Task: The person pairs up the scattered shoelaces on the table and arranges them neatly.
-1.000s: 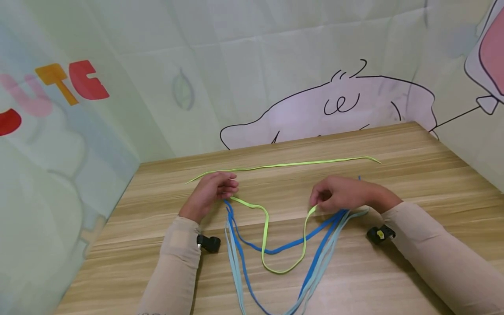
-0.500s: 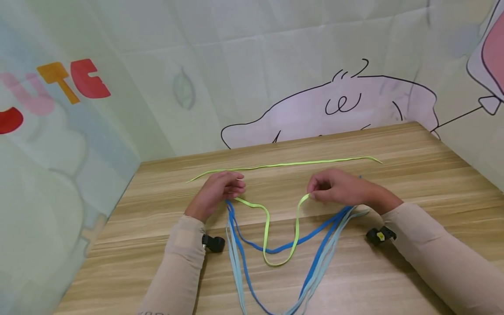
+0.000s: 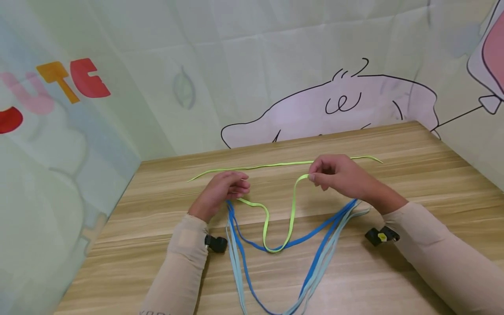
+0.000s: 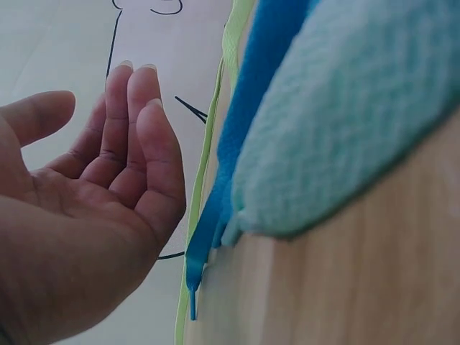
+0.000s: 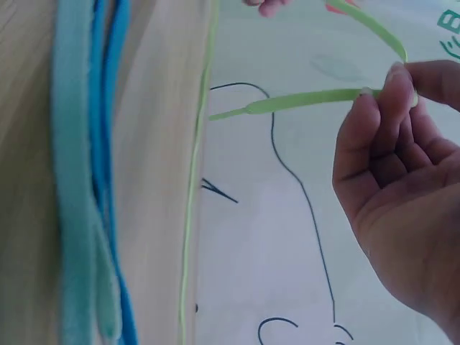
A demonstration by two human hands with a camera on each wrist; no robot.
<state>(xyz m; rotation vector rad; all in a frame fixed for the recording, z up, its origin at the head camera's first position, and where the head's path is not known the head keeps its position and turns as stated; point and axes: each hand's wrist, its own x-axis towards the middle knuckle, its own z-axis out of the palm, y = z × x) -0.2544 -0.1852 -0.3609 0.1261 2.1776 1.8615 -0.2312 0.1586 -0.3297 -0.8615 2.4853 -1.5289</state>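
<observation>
A lime shoelace is pinched between thumb and fingertips of my right hand, raised over the wooden table. From there it dips in a U shape across a blue shoelace, and its other end runs to just under my left hand. In the right wrist view, a short tipped tail of the lime lace sticks out past the pinching fingers. My left hand holds nothing; its fingers are loosely bent, palm turned inward. Near it, the left wrist view has blue lace ends and a pale teal shoelace.
A second lime shoelace stretches across the back of the table, partly behind the right hand. Pale teal laces and blue ones loop toward the front edge. A printed cloth hangs behind and beside the table.
My right hand has risen and moved toward the back with the lime shoelace, drawing its loop up and narrower. My left hand has shifted slightly right.
</observation>
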